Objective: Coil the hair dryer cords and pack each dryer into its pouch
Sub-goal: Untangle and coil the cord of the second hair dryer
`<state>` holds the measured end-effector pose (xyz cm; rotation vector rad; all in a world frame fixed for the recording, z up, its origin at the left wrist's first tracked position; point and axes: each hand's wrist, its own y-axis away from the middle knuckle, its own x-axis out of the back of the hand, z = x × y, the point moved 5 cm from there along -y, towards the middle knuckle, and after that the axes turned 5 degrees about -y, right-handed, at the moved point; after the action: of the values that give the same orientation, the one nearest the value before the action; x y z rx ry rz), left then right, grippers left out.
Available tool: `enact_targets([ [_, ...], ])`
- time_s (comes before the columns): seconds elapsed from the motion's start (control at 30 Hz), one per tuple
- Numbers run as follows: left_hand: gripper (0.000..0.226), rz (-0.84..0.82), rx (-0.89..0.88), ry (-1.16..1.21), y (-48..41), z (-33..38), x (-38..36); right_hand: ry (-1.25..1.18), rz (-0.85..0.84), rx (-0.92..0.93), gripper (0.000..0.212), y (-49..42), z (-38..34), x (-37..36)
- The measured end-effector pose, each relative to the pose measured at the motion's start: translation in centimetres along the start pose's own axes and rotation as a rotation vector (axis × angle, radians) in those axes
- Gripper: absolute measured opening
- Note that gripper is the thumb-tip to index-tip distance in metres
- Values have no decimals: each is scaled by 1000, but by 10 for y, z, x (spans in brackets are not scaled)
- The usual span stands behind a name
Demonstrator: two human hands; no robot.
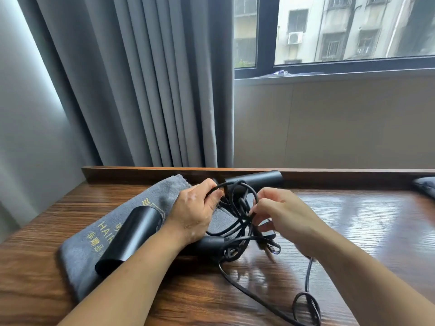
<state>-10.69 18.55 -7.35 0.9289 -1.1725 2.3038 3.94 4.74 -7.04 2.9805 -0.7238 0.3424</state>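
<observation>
— Where are the dryers?
— A black cylindrical hair dryer [131, 236] lies across the grey fabric pouch with gold lettering [77, 257], toward the left edge of the dark wooden table [364, 231]. A second black hair dryer [256, 181] sits against the table's raised back edge.
— And the cord?
— The black cord [240, 215] is a loose tangle between the two dryers, near the table's middle. One strand trails toward the near edge and curls into a small loop there.
— The hands?
— The left hand [195, 208] has its fingers curled round a loop at the top of the tangle. The right hand [280, 215], slightly blurred, pinches strands on the tangle's right side.
— Behind?
— A grey pleated curtain [141, 78] hangs beyond the back edge, with a window [329, 67] to its right.
</observation>
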Motion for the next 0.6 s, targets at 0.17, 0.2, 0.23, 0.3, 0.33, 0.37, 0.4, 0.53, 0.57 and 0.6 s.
enact_targets([
  [0.17, 20, -4, -31, 30, -2, 6, 8, -130, 17, 10, 20, 2, -12, 8],
  [0.2, 20, -2, -32, 29, -2, 6, 9, -164, 36, 13, 21, 1, -13, 10],
  [0.23, 20, -2, -36, 32, -1, 6, 9, -217, 51, 5, 22, 1, -14, 12],
  [0.3, 18, -4, -63, 40, -1, 5, 8, -354, 81, -27, 21, 0, -14, 16],
  [0.33, 18, -7, -82, 43, -1, 5, 7, -427, 97, -45, 20, -2, -13, 18],
  [0.37, 18, -16, -100, 49, -1, 4, 5, -502, 107, -66, 19, -4, -13, 21],
  [0.4, 19, -29, -113, 57, 0, 4, 2, -573, 112, -94, 20, -6, -13, 24],
  [0.53, 24, -55, -132, 73, 4, 5, -6, -653, 32, -227, 20, -7, -14, 35],
  [0.57, 24, -42, -132, 78, 4, 5, -5, -615, 11, -246, 17, -5, -14, 39],
  [0.6, 24, -24, -122, 83, 3, 5, -4, -551, -12, -257, 14, -4, -14, 43],
])
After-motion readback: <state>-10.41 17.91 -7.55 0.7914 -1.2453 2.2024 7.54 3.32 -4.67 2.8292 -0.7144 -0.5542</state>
